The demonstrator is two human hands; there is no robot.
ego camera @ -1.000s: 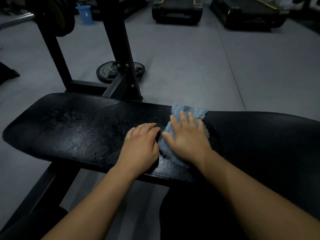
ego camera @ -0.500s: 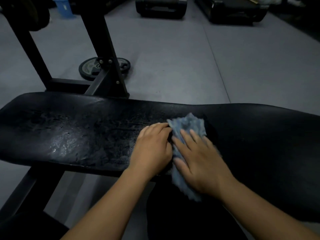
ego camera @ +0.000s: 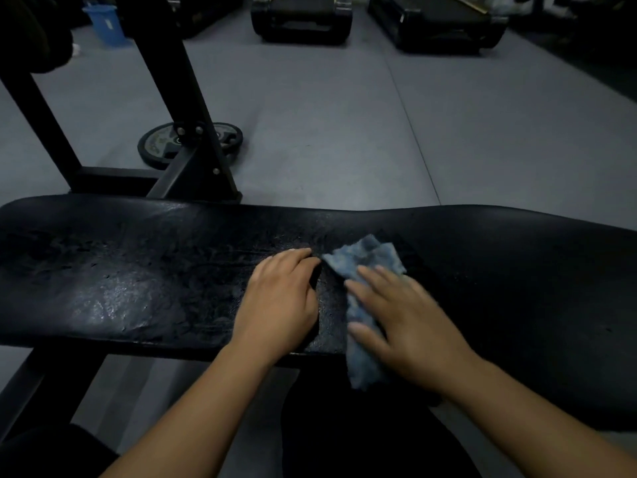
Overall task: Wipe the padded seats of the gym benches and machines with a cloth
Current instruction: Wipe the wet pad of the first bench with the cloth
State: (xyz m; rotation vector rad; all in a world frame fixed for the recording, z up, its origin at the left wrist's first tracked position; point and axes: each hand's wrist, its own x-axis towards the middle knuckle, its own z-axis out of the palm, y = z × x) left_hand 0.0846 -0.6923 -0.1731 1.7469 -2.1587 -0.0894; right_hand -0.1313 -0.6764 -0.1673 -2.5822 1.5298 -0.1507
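Observation:
A long black padded bench seat runs across the view, its left half glistening with wet streaks. A blue-grey cloth lies on the seat near the middle, its lower end hanging over the front edge. My right hand presses flat on the cloth with fingers spread. My left hand rests on the pad just left of the cloth, fingers curled down, holding nothing that I can see.
Black steel uprights of the bench rack rise behind the seat at left. A weight plate lies on the grey floor behind them. A blue bin stands far left; treadmills line the back.
My right hand has dragged the cloth from the far side of the pad toward the front edge, so its end now hangs over. My left hand has stayed beside it.

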